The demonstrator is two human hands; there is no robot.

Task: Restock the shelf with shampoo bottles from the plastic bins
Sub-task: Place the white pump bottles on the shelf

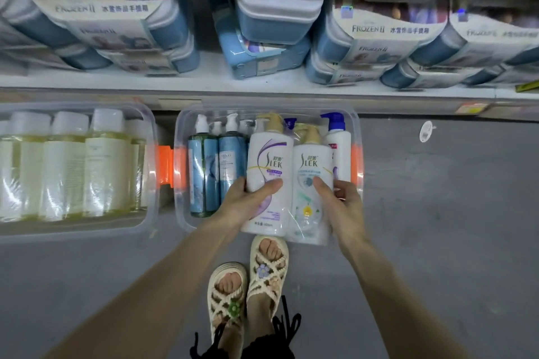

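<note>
While the curled fingers [269, 185] of the left hand [245, 201] wrap a white pump bottle with a purple label [269, 154], thumb across its front, the right hand's [342, 201] fingers [319, 187] grip a white pump bottle with a green-and-yellow label [312, 160]. Both bottles touch side by side over the near right part of a clear plastic bin [181, 207] on the grey floor [437, 213]. Inside it are two blue bottles [204, 172] and a white bottle with a blue pump [339, 140]. A second clear bin [152, 137] of pale yellow bottles [64, 172] sits to the left, below a white shelf [204, 84] of blue boxes [379, 38].
</note>
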